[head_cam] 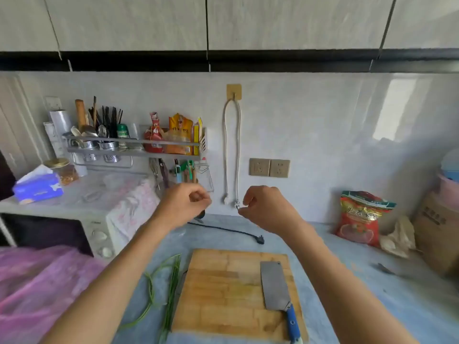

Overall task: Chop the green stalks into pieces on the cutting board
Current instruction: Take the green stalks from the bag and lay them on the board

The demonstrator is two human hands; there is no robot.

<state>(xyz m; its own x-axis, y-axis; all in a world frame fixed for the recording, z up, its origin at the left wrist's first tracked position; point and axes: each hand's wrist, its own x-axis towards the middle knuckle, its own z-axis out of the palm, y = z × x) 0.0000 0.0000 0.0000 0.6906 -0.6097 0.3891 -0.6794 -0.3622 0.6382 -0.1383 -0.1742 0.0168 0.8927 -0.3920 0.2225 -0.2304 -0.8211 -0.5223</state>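
Green stalks [171,291] lie on the blue surface [347,281] just left of the wooden cutting board [223,294], not yet on it; some are straight, one or two curl in loose loops. Left hand [182,207] and right hand [267,209] are raised well above the board, fingers [198,196] loosely curled, thumbs close to fingertips, seemingly holding nothing, though anything tiny pinched there cannot be made out. Cleaver [274,286] rests flat on the board's right side, blue handle toward the person. Judgement: stalks look thin, light, limp and bendy, likely to roll and splay; best gathered into a bundle near mid-length and pressed down on the board while cutting. Stalk ends run out at the bottom edge; a dark object [182,281] at the board's left rim is unclear. Black power cord [223,229] lies behind.
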